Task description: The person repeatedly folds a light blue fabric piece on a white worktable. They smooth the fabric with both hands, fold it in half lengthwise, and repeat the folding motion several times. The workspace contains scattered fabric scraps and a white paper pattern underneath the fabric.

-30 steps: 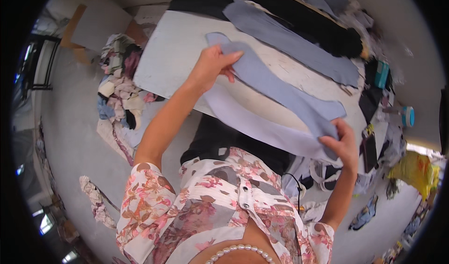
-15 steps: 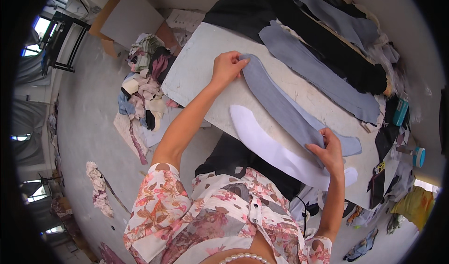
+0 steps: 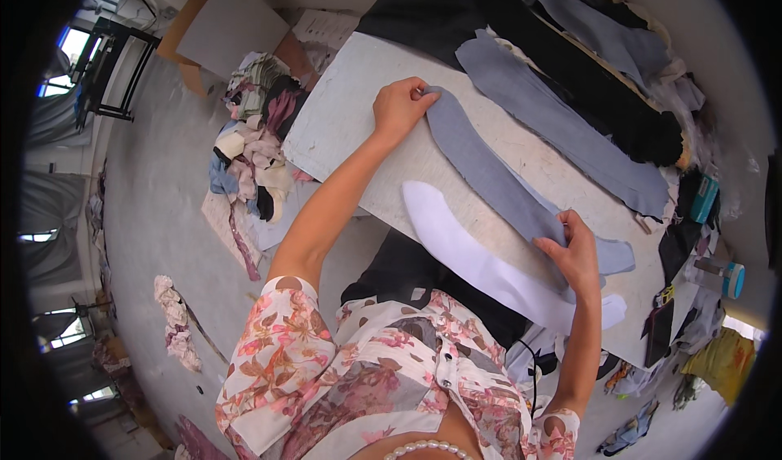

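Observation:
A long curved strip of grey-blue fabric (image 3: pixel 489 167) lies across the pale table, with a second grey-blue layer showing under its right part. My left hand (image 3: pixel 399 111) pinches its far-left end between thumb and fingers. Near the other end, my right hand (image 3: pixel 577 255) grips the strip's edge, thumb on top. Closer to my body rests a white curved piece (image 3: pixel 489 272), partly over the table's front edge; its right part passes beneath my right wrist. Beyond the held strip lies a wider grey-blue fabric piece (image 3: pixel 562 122).
Black fabric (image 3: pixel 423 20) and a black rolled bundle (image 3: pixel 578 77) cover the table's (image 3: pixel 342 110) far side. A phone-like dark object (image 3: pixel 657 330) lies at the right edge near a turquoise box (image 3: pixel 704 199). Left of the table stands a heap of fabric scraps (image 3: pixel 257 158).
My left hand has shifted slightly up with the strip's end. The strip now lies flatter between my hands, its long fold smoothed out. My right hand stays nearly in place.

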Available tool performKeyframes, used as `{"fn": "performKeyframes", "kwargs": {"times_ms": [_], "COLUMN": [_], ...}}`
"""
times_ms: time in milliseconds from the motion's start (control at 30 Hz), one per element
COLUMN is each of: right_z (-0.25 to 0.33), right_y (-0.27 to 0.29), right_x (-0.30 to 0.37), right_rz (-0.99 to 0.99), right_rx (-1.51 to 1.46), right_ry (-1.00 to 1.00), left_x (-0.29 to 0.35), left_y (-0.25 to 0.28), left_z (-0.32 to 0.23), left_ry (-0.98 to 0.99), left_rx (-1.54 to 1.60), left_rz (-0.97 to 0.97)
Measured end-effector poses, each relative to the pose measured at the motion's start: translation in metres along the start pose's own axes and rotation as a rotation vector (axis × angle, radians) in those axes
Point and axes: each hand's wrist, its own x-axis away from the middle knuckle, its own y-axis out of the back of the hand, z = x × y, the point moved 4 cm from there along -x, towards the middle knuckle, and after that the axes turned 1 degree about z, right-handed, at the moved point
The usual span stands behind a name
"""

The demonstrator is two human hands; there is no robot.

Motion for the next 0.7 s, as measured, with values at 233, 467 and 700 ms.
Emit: {"fn": "performKeyframes", "kwargs": {"times_ms": [233, 467, 700], "right_z": [0.009, -0.003, -0.009], "right_y": [0.004, 0.006, 0.012], "right_x": [-0.003, -0.006, -0.011], "right_rz": [0.020, 0.017, -0.054], "right_rx": [0.034, -0.060, -0.031], "right_ry": [0.010, 0.050, 0.027], "left_x": [0.011, 0.053, 0.054], "left_y": [0.013, -0.021, -0.026], "left_z": [-0.026, -0.031, -0.025], "left_ry": [0.065, -0.571, -0.551], "left_rx": [-0.178, -0.478, -0.513], "left_rz": [0.050, 0.275, 0.322]}}
